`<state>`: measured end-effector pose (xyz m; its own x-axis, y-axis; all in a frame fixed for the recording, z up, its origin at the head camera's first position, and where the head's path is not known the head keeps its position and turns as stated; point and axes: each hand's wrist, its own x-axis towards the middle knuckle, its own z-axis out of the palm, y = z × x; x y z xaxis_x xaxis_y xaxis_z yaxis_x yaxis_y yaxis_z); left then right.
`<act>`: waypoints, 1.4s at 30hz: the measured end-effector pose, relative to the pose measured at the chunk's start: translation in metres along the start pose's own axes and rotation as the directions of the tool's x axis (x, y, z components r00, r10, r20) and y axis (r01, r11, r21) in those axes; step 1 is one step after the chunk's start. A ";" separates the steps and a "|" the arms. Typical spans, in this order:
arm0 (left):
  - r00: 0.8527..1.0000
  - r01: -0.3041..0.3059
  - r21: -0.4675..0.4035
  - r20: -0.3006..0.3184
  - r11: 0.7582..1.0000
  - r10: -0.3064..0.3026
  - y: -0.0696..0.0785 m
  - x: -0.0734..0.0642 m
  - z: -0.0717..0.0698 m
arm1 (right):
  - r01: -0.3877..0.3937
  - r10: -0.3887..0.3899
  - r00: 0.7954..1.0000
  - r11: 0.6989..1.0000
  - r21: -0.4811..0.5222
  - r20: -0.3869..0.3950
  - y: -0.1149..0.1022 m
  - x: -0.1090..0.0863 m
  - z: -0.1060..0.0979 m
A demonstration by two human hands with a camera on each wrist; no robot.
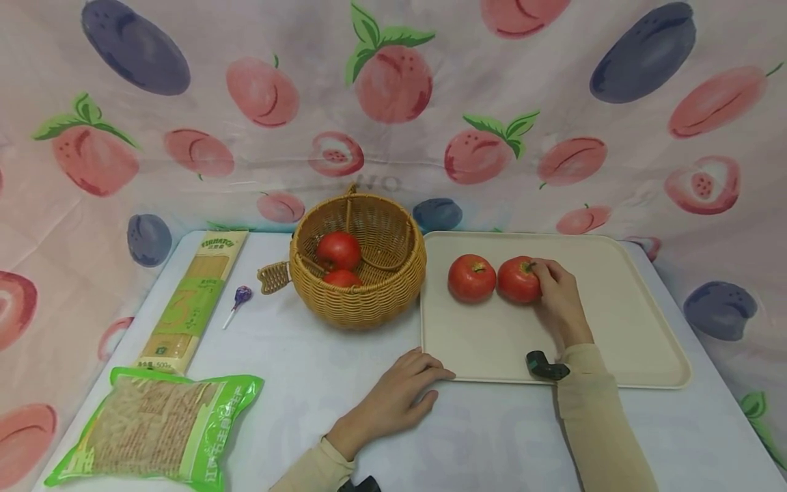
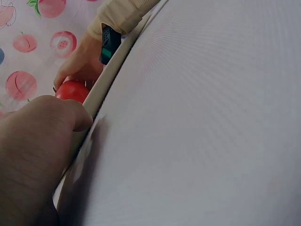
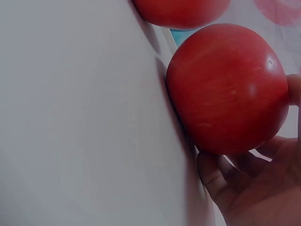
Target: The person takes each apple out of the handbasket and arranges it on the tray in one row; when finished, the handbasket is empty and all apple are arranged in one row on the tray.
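Two red apples stand side by side on the beige tray [image 1: 492,348]. My right hand [image 1: 559,301] holds the right-hand apple [image 1: 516,280] from its right side, fingers around it and near its stem. The right wrist view shows this apple [image 3: 225,89] low against the tray, with fingertips at its underside. Just left of it sits the other apple [image 1: 471,279], which no hand touches. My left hand [image 1: 399,393] rests at the tray's front left corner, fingers loosely extended and fingertips at the rim.
Left of the tray stands a wicker basket [image 1: 356,307] with two red apples [image 1: 339,251] inside. Farther left lie a purple lollipop [image 1: 242,295], a long noodle packet [image 1: 193,301] and a green-edged bag [image 1: 154,427]. A fruit-print cloth [image 1: 393,150] hangs behind the table.
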<state>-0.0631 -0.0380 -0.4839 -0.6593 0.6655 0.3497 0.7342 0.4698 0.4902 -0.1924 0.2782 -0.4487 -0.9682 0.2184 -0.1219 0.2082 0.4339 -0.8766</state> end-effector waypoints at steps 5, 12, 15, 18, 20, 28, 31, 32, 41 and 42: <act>1.000 -0.007 0.007 -0.004 1.000 0.007 0.000 0.000 0.000 | 0.008 -0.008 1.000 1.000 0.008 -0.008 -0.002 -0.001 0.001; 1.000 -0.006 -0.004 -0.004 1.000 0.006 0.000 0.000 0.001 | 0.023 -0.023 1.000 1.000 0.005 -0.016 -0.002 -0.002 0.001; 1.000 -0.005 -0.008 0.001 1.000 0.005 -0.001 -0.001 0.001 | 0.024 -0.024 0.999 1.000 0.010 -0.024 -0.001 -0.001 0.001; 1.000 -0.007 -0.009 0.006 1.000 0.008 -0.002 -0.001 0.002 | 0.011 -0.010 0.999 1.000 0.022 -0.048 -0.001 -0.002 0.001; 1.000 -0.008 -0.004 0.005 1.000 0.008 -0.002 -0.001 0.002 | 0.013 -0.009 0.996 0.999 0.047 -0.083 -0.001 -0.002 0.002; 1.000 -0.004 0.010 0.002 1.000 0.004 -0.002 -0.003 0.003 | 0.272 -0.181 0.932 0.922 0.275 -0.314 -0.015 -0.003 0.006; 1.000 -0.001 0.007 0.007 1.000 0.001 -0.001 -0.003 0.002 | 0.361 -0.260 0.909 0.883 0.301 -0.326 -0.027 -0.011 0.008; 1.000 -0.001 0.007 0.008 1.000 0.001 -0.001 -0.003 0.002 | 0.386 -0.287 0.902 0.872 0.300 -0.323 -0.031 -0.013 0.009; 1.000 0.004 0.009 0.013 1.000 -0.004 0.000 -0.001 0.001 | 0.571 -0.536 0.817 0.803 0.169 -0.212 -0.061 -0.018 0.009; 1.000 0.005 0.009 0.013 1.000 -0.005 -0.001 -0.001 0.001 | 0.581 -0.551 0.811 0.799 0.156 -0.195 -0.064 -0.018 0.009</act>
<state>-0.0629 -0.0385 -0.4850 -0.6608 0.6706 0.3371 0.7325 0.4781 0.4846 -0.1892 0.2389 -0.3947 -0.8733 0.1079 0.4751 -0.4174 0.3369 -0.8439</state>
